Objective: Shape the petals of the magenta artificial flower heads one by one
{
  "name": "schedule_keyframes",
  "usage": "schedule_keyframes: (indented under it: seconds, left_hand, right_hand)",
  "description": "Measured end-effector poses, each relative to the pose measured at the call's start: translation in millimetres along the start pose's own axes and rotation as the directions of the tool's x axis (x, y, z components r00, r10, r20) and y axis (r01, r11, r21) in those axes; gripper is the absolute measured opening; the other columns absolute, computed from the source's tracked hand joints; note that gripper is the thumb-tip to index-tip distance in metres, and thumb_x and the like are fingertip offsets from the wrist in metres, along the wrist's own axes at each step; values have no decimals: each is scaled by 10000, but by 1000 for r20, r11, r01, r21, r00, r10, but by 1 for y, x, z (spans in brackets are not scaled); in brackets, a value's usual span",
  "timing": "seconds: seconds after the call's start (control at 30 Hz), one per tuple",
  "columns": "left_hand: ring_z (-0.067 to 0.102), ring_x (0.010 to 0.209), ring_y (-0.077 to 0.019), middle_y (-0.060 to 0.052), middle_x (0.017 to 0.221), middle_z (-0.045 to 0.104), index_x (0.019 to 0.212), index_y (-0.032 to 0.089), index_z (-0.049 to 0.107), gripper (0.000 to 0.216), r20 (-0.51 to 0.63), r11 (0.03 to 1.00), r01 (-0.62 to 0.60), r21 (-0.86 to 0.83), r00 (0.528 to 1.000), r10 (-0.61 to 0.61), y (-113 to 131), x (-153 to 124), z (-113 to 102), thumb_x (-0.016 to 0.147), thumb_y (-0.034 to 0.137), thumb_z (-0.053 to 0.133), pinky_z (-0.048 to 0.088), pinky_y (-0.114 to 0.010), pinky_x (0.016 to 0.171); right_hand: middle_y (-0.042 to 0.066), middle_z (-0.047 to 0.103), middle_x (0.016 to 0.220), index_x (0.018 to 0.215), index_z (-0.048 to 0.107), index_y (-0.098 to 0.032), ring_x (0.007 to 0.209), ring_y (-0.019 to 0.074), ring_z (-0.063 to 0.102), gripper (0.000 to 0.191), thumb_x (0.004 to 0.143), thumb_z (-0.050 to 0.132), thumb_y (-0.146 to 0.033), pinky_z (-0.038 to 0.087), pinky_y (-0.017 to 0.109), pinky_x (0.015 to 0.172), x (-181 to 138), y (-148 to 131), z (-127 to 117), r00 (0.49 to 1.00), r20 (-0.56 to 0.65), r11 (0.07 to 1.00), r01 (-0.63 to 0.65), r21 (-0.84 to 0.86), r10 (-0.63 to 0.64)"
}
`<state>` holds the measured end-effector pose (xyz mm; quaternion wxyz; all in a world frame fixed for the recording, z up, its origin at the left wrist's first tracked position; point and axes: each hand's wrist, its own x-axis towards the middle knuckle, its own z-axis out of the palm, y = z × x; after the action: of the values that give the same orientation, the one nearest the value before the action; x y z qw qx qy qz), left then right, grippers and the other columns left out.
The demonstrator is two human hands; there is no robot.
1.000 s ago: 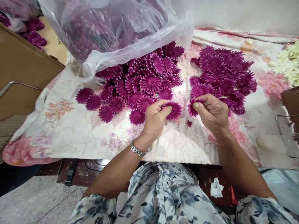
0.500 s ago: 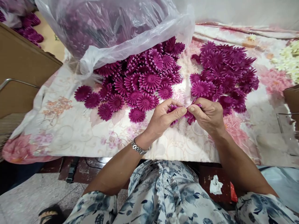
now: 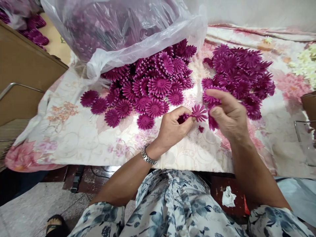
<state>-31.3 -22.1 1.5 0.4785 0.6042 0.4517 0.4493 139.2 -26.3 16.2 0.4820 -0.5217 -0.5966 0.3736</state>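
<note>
My left hand point(image 3: 174, 126), with a metal watch on its wrist, pinches a purple artificial flower layer point(image 3: 198, 113) by its edge between thumb and fingers. More purple petals point(image 3: 182, 118) show inside that hand's curl. To the right, my right hand point(image 3: 229, 117) has its forefinger stretched out and the thumb apart, slightly blurred. Purple petals point(image 3: 212, 121) show beside its thumb; whether the curled fingers hold them I cannot tell. A small purple piece point(image 3: 201, 129) is below the pinched flower.
Left of my hands lies a heap of purple flowers point(image 3: 158, 86), partly under a clear plastic bag point(image 3: 123, 29). Another purple heap point(image 3: 238, 70) is at the right. Pale yellow flowers point(image 3: 304, 64) lie at the far right. A floral cloth point(image 3: 86, 141) covers the table; cardboard point(image 3: 27, 62) stands at left.
My right hand has parted from the left, moving right and opening its thumb and forefinger. The flower layer now shows spread at my left fingertips.
</note>
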Motion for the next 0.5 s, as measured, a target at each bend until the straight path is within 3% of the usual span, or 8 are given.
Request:
schedule_keyframes:
  seconds: [0.07,0.13,0.23,0.3,0.4,0.5]
  left_hand:
    - [530,649,-96,14,695,621,717,180,622,53,-8,994,-61,93,998,62,0,-2,1,754,175,584,403,-220,643]
    - [543,672,-105,10,729,634,760,190,632,59,-8,984,-82,158,996,84,-1,-4,1,768,186,573,405,-229,667]
    - [554,723,-120,7,810,650,849,207,643,121,-22,992,-31,121,999,34,-2,-3,-1,732,239,644,411,-234,696]
    - [529,683,-108,12,783,627,864,206,639,193,-1,998,60,13,998,-60,-1,-1,-2,700,292,692,407,-222,653]
    - [467,575,-76,31,675,554,890,207,620,222,108,953,230,-196,971,-213,1,2,-4,736,361,661,379,-194,537]
    - [451,485,-66,52,601,503,972,215,571,212,235,824,413,-389,909,-344,4,4,-4,779,300,580,372,-180,446]
  right_hand:
    - [-76,483,522,1027,599,-207,390,49,387,360,765,643,-450,292,197,364,-3,1,8,986,150,997,-69,-37,74]
    - [-51,522,545,826,617,-173,448,57,453,273,774,633,-441,344,195,410,-3,1,13,985,158,992,-58,-113,75]
    - [-45,509,522,650,568,-167,458,55,442,296,796,611,-421,341,193,426,0,-2,7,999,-6,976,35,-214,-37]
    - [-50,475,498,643,565,-176,438,61,412,306,815,581,-429,320,204,417,6,-1,-8,974,-190,952,65,-300,-126]
    - [-11,532,599,806,636,-173,515,103,470,313,837,527,-464,386,253,504,15,6,-43,872,-414,821,-27,-570,-259]
    - [69,610,850,1119,597,-179,720,190,565,416,832,517,-471,458,380,697,21,17,-72,793,-438,615,-104,-781,-423]
